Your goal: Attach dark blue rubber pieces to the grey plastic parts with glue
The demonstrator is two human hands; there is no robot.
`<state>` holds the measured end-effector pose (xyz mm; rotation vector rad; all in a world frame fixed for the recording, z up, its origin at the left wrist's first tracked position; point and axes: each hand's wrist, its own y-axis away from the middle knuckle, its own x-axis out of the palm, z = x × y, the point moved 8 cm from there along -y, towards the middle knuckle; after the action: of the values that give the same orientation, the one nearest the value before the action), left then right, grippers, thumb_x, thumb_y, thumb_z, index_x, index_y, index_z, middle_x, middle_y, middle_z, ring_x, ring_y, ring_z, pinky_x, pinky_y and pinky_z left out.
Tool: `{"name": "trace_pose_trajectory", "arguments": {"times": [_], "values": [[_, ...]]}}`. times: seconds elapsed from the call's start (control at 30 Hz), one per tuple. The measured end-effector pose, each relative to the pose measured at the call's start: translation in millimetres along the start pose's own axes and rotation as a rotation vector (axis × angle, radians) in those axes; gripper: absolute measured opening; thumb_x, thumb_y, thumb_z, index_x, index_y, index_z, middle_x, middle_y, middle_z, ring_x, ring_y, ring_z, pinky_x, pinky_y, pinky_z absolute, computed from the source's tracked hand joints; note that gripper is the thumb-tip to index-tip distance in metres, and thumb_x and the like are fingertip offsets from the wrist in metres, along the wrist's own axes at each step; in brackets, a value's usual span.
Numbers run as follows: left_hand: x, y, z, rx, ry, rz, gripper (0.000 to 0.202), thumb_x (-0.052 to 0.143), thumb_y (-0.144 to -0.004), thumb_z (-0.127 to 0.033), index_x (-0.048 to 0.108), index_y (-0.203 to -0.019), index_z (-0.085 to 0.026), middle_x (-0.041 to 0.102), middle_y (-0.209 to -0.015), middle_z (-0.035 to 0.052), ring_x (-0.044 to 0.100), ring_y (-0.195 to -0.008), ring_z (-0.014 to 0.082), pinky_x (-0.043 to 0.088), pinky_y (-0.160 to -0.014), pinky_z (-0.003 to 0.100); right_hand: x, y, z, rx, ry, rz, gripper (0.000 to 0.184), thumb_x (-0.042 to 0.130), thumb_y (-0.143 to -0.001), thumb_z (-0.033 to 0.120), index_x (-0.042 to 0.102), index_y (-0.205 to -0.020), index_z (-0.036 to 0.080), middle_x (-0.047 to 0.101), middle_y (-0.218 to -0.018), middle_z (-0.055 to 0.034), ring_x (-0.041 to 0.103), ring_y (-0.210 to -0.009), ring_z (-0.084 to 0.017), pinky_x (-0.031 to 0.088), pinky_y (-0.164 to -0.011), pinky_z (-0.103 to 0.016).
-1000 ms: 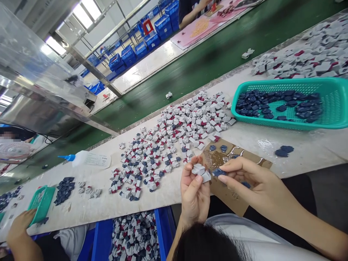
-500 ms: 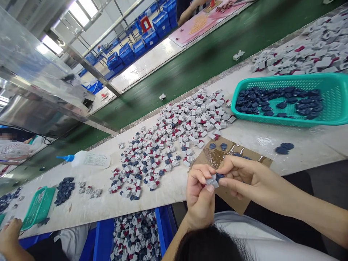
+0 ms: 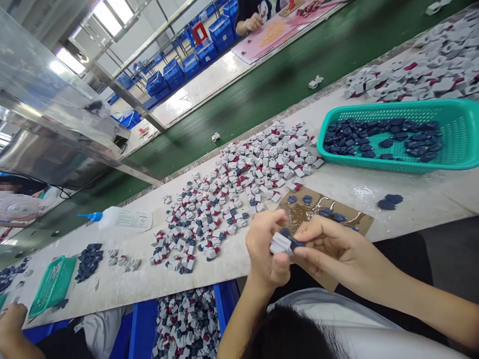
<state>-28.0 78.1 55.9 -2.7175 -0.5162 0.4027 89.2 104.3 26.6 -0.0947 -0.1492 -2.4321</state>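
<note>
My left hand (image 3: 264, 249) grips a small grey plastic part (image 3: 280, 243) just above the table's front edge. My right hand (image 3: 333, 247) pinches a dark blue piece (image 3: 295, 244) against that grey part, and the two hands touch. Under my hands lies a brown cardboard sheet (image 3: 359, 219) smeared with glue and dotted with a few blue pieces (image 3: 307, 199). A wide scatter of grey and red parts (image 3: 247, 184) lies on the white table beyond my left hand.
A teal basket (image 3: 464, 149) of dark blue pieces stands at the right. More grey parts (image 3: 415, 75) lie behind it. A glue bottle (image 3: 119, 218) lies at the left. A blue bin (image 3: 142, 329) of parts sits below the edge. Another person's hand (image 3: 11, 319) is near a small teal basket (image 3: 52, 284). A green conveyor (image 3: 262, 94) carries single parts.
My right hand brought the blue piece onto the grey part in my left hand. Both hands shifted slightly left. Parts on the conveyor drifted left, and the neighbour's hand drew back.
</note>
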Motion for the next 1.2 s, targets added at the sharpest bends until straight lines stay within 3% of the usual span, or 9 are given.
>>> {"name": "trace_pose_trajectory", "arguments": {"times": [0.1,0.2,0.23,0.3,0.4,0.6,0.9,1.03,1.2], "values": [[4.7,-3.4,-12.5,0.158,-0.172,0.063,0.040,0.029,-0.096,-0.039,0.057,-0.077,-0.019,0.053,-0.060,0.0012,0.048,-0.051,0.0131,0.038,-0.051,0.026,-14.5,-10.6,17.7,-0.101,0.090,-0.072,0.028,0.062,-0.080,0.048,0.060,-0.084,0.020,0.056,-0.068,0.0006,0.054,-0.059,-0.010,0.043,-0.053,-0.021],[11.1,-2.1,-13.8,0.123,-0.181,0.031,0.038,0.024,-0.098,-0.028,0.051,-0.073,-0.019,0.049,-0.059,0.0002,0.047,-0.051,0.0122,0.037,-0.051,0.026,-29.5,-25.6,39.9,-0.178,-0.009,-0.302,0.042,0.048,-0.085,0.061,0.063,-0.086,0.022,0.063,-0.082,-0.0013,0.060,-0.079,-0.012,0.047,-0.072,-0.022],[15.3,-1.5,-15.0,0.115,-0.187,0.034,0.037,0.024,-0.098,-0.027,0.051,-0.073,-0.019,0.050,-0.061,0.0005,0.049,-0.053,0.0125,0.038,-0.053,0.026,-26.3,-32.0,44.4,-0.167,-0.051,-0.315,0.046,0.041,-0.087,0.063,0.062,-0.088,0.022,0.065,-0.087,-0.0021,0.061,-0.086,-0.013,0.048,-0.079,-0.024],[22.1,-1.6,-17.9,0.106,-0.192,0.023,0.037,0.025,-0.098,-0.028,0.051,-0.075,-0.019,0.054,-0.064,0.0017,0.052,-0.059,0.0135,0.041,-0.057,0.026,-8.5,-45.8,45.0,-0.059,-0.155,-0.230,0.053,0.038,-0.085,0.067,0.061,-0.088,0.020,0.068,-0.089,-0.0048,0.064,-0.088,-0.016,0.051,-0.081,-0.027],[25.3,-3.2,-22.6,0.122,-0.187,-0.042,0.041,0.022,-0.099,-0.031,0.053,-0.075,-0.019,0.059,-0.069,0.0040,0.057,-0.067,0.0155,0.045,-0.063,0.028,18.3,-54.2,37.2,0.117,-0.298,-0.094,0.062,0.039,-0.079,0.075,0.061,-0.075,0.017,0.068,-0.069,-0.0068,0.065,-0.069,-0.017,0.052,-0.066,-0.027],[20.4,-1.7,-20.4,0.144,-0.219,-0.166,0.046,0.020,-0.099,-0.037,0.051,-0.070,-0.021,0.057,-0.062,0.0022,0.055,-0.059,0.0150,0.044,-0.058,0.029,17.0,-52.3,42.7,-0.019,-0.219,-0.155,0.065,0.036,-0.079,0.078,0.056,-0.060,0.019,0.060,-0.059,-0.0027,0.060,-0.060,-0.014,0.048,-0.056,-0.025],[8.0,-12.8,12.0,0.058,-0.254,-0.134,0.046,0.020,-0.098,-0.037,0.052,-0.071,-0.019,0.059,-0.065,0.0035,0.056,-0.061,0.0157,0.043,-0.059,0.029,24.2,-78.0,12.7,0.067,-0.269,-0.232,0.065,0.046,-0.066,0.084,0.053,-0.059,0.020,0.058,-0.061,-0.0028,0.059,-0.068,-0.016,0.047,-0.060,-0.026],[6.1,-19.5,10.0,0.043,-0.241,-0.043,0.042,0.023,-0.098,-0.033,0.052,-0.070,-0.019,0.059,-0.066,0.0034,0.056,-0.064,0.0154,0.044,-0.061,0.028,32.0,-84.2,5.5,0.214,-0.401,-0.058,0.065,0.040,-0.071,0.082,0.054,-0.066,0.019,0.064,-0.065,-0.0056,0.063,-0.066,-0.018,0.050,-0.060,-0.027],[4.5,-23.6,-3.9,0.060,-0.233,0.029,0.040,0.023,-0.098,-0.033,0.052,-0.072,-0.019,0.057,-0.066,0.0032,0.054,-0.063,0.0151,0.043,-0.060,0.028,36.7,-81.1,25.0,0.311,-0.508,0.112,0.064,0.030,-0.083,0.070,0.063,-0.079,0.016,0.070,-0.081,-0.0101,0.066,-0.076,-0.018,0.053,-0.069,-0.026]]}}
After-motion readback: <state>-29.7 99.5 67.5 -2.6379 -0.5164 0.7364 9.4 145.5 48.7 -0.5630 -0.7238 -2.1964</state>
